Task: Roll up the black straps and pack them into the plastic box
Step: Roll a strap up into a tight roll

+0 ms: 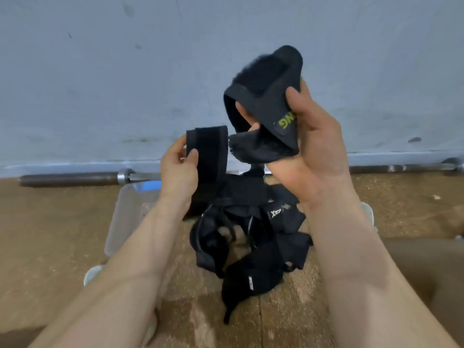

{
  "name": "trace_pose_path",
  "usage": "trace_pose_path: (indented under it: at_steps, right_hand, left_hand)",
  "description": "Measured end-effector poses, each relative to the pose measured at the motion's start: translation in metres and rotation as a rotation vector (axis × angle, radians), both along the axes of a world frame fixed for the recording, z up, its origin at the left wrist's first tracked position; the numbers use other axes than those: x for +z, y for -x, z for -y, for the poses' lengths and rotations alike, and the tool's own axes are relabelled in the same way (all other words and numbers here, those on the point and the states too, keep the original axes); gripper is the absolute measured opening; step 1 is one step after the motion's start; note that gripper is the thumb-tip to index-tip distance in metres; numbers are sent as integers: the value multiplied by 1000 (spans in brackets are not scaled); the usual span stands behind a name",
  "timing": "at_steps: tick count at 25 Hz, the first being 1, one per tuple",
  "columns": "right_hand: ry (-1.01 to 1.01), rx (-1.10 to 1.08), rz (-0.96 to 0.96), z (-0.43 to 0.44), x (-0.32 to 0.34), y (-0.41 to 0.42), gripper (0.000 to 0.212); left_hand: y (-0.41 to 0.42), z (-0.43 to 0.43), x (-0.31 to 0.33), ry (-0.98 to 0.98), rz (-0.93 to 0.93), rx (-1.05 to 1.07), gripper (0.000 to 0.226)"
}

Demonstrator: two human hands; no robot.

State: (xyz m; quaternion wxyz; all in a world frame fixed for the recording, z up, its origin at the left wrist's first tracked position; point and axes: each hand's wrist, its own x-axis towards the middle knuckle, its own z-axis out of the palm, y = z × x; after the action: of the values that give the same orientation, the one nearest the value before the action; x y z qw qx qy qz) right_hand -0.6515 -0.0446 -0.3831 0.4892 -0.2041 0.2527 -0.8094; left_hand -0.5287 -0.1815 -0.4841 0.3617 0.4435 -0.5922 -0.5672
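Black straps [251, 237] heaped on clear plastic box [125, 209], one half-rolled aloft.

Brown wooden floor [50, 234], black straps [251, 234] piled, clear plastic box [125, 212], barbell [75, 179] by wall

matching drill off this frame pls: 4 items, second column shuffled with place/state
Items:
1. strap with green lettering
2. strap end
3. strap pile
4. barbell

Place/state:
A. on the floor along the wall
B. loose heap between the forearms, over the plastic box
C. partly coiled in the right hand
D. pinched upright by the left hand

Pairs: 1-C, 2-D, 3-B, 4-A
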Motion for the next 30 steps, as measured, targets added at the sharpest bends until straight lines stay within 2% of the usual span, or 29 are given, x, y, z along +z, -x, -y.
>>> trace_pose_path:
  at_steps: [2,4,6,7,8,10,12,14,15,16,18,19,21,22,23,24,25,26,27,28,30]
  right_hand:
    - [55,2,-20,-2,26,-4,36]
    - [147,52,2,-10,44,-11,41]
    - [203,121,-33,-23,50,-21,51]
    - [191,144,-83,-30,48,-26,56]
    - [147,156,-140,-36,42,-32,59]
    - [-19,144,-257,-48,25,-44,56]
    - [-226,159,-459,-64,8,-55,47]
    - [-447,211,-836,-78,-6,-67,43]
    - [-505,236,-900,-82,-11,-74,44]
    - [-513,262,-866,-84,-15,-79,44]
    - [-440,360,-697,-87,-24,-83,43]
    - [-390,392,-528,-89,-32,-80,43]
    - [-329,378,25,-95,-51,-70,50]
    - [-325,339,292,-95,-62,-68,58]
    - [-348,314,435,-93,-72,-66,67]
    - [-363,322,452,-86,-76,-66,70]
    - [-381,319,391,-77,-76,-68,65]
    - [-402,275,314,-67,-69,-70,51]
    - [-438,190,256,-56,-60,-68,36]
    - [-488,81,227,-49,-52,-61,31]
    - [-542,-65,158,-40,-41,-44,54]
  left_hand:
    - [4,-6,41,119,20,-26,33]
    - [1,-9,72,171,141,-33,34]
    - [-7,-33,100,-56,83,-134,17]
    - [-14,-48,112,-202,36,-249,23]
    - [-19,-59,118,-328,-14,-357,39]
    - [-28,-70,120,-433,-36,-451,68]
    - [-38,-75,129,-561,-64,-502,80]
    - [-44,-81,135,-546,27,-518,70]
    - [-44,-85,137,-424,131,-552,53]
    - [-43,-90,138,-278,241,-543,34]
    - [-41,-94,139,-28,310,-440,28]
    - [-41,-92,143,15,226,-357,30]
    - [-51,-90,155,15,-41,-278,33]
    - [-59,-92,159,-6,-134,-319,36]
    - [-67,-96,155,-35,-186,-410,42]
    - [-74,-103,147,-83,-204,-510,48]
    - [-79,-112,132,-141,-202,-609,53]
    - [-85,-122,115,-185,-164,-667,57]
    - [-91,-127,96,-203,-112,-664,61]
    - [-97,-130,79,-234,-70,-609,63]
    - [-105,-131,54,-401,-61,-483,61]
